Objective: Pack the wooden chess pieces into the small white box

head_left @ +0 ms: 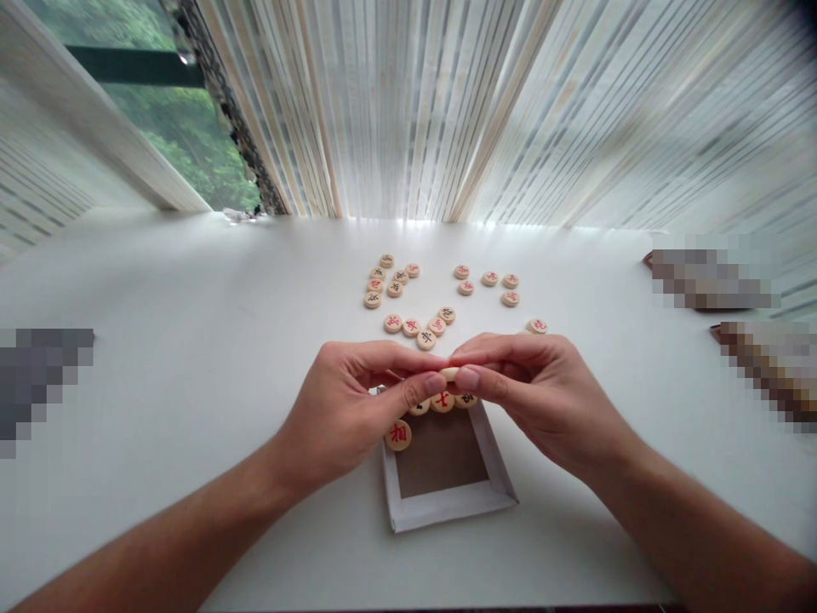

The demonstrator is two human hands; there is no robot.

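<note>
Between the fingertips of my left hand (363, 392) and my right hand (529, 383) is a round wooden Chinese chess piece (450, 374), seen edge-on. Both hands pinch it just above a shallow box (456, 504) with white walls and a brown bottom. Inside the box, a row of pieces lies along the far wall, partly hidden by my fingers; one with a red character (442, 401) shows in the middle. Another red-marked piece (398, 435) sits by the left wall, below my left thumb.
Beyond my hands, loose chess pieces with red or black characters lie on the white table (223, 358), among them a left cluster (395, 289) and a right group (489, 278). Striped curtains (408, 111) hang behind. Blurred-out objects (708, 277) lie at the right and left edges.
</note>
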